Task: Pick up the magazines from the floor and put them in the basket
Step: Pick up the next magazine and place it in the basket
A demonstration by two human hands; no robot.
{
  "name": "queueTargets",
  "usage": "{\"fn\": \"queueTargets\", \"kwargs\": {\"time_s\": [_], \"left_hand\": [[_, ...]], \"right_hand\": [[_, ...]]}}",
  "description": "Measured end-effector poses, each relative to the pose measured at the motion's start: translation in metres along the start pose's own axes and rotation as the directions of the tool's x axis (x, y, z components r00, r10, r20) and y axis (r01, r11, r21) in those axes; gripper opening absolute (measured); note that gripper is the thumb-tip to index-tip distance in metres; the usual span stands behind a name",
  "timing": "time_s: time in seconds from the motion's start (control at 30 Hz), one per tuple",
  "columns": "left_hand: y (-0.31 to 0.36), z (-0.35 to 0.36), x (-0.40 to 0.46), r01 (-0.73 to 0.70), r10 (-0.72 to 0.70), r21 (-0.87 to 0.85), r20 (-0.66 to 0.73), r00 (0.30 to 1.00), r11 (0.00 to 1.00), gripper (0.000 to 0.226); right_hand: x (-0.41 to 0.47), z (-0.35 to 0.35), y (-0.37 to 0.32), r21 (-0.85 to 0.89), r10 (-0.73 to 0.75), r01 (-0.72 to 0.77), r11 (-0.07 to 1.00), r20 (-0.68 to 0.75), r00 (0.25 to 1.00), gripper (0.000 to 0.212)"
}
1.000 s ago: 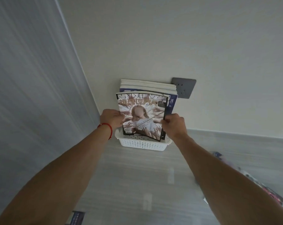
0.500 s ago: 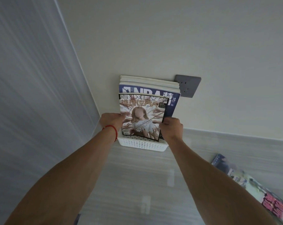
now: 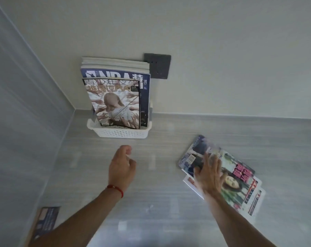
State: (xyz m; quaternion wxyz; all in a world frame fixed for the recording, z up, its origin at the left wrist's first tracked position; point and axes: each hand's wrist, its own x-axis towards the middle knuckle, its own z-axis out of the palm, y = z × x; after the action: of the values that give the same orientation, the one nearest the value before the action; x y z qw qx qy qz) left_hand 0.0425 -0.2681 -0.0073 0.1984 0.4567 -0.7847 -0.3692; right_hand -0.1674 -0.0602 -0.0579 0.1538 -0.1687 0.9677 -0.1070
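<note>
Socket [image 3: 159,67]: left edge hidden behind stack [image 3: 115,65].
Stack: lower part hidden in basket [image 3: 119,132].
Floor magazines [image 3: 240,180]: partly covered by right hand [image 3: 209,177], blurred.
Booklet [image 3: 45,220]: partly hidden by forearm.

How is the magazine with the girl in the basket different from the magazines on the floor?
The girl magazine stands upright in the white basket; the floor magazines lie flat in a messy pile. No hand touches the girl magazine; the right hand reaches over the floor magazines. Both have colourful covers.
</note>
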Motion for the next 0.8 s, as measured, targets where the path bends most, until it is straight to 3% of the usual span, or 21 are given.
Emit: {"fn": "queueTargets", "kwargs": {"time_s": [0.1, 0.23, 0.33, 0.4, 0.47, 0.5, 0.57, 0.7, 0.8], "left_hand": [[0.02, 0.034, -0.045, -0.053, 0.03, 0.131, 0.172, 0.985, 0.99, 0.039], [0.045, 0.064, -0.073, -0.23, 0.154, 0.308, 0.25, 0.956, 0.923, 0.035], [0.054, 0.08, -0.081, -0.332, 0.227, 0.397, 0.288, 0.93, 0.856, 0.028], [0.052, 0.091, -0.087, -0.311, 0.152, 0.499, 0.334, 0.93, 0.809, 0.042], [0.045, 0.101, -0.092, -0.253, 0.008, 0.605, 0.377, 0.926, 0.755, 0.064], [0.042, 0.105, -0.094, -0.229, -0.047, 0.622, 0.394, 0.918, 0.748, 0.071], [0.037, 0.112, -0.098, -0.205, -0.086, 0.625, 0.403, 0.911, 0.753, 0.08], [0.042, 0.119, -0.098, -0.241, -0.028, 0.672, 0.362, 0.932, 0.7, 0.085], [0.049, 0.119, -0.088, -0.191, -0.125, 0.69, 0.381, 0.916, 0.698, 0.09]], "right_hand": [[-0.003, 0.004, 0.036, -0.09, -0.148, 0.152, 0.984, 0.05, 0.988, 0.081], [-0.016, 0.008, 0.046, -0.128, -0.402, 0.418, 0.899, 0.132, 0.906, 0.078], [-0.035, 0.01, 0.053, -0.049, -0.664, 0.693, 0.72, 0.244, 0.707, 0.082], [-0.043, 0.012, 0.058, -0.035, -0.78, 0.823, 0.567, 0.299, 0.55, 0.084], [-0.048, 0.011, 0.061, -0.081, -0.825, 0.872, 0.484, 0.29, 0.485, 0.094], [-0.051, 0.01, 0.063, -0.11, -0.819, 0.861, 0.497, 0.268, 0.507, 0.101], [-0.055, 0.006, 0.067, -0.167, -0.751, 0.781, 0.602, 0.214, 0.624, 0.109], [-0.057, 0.002, 0.083, -0.114, -0.447, 0.476, 0.872, 0.215, 0.869, 0.114], [-0.055, 0.001, 0.091, -0.046, -0.392, 0.418, 0.907, 0.271, 0.879, 0.116]]}}
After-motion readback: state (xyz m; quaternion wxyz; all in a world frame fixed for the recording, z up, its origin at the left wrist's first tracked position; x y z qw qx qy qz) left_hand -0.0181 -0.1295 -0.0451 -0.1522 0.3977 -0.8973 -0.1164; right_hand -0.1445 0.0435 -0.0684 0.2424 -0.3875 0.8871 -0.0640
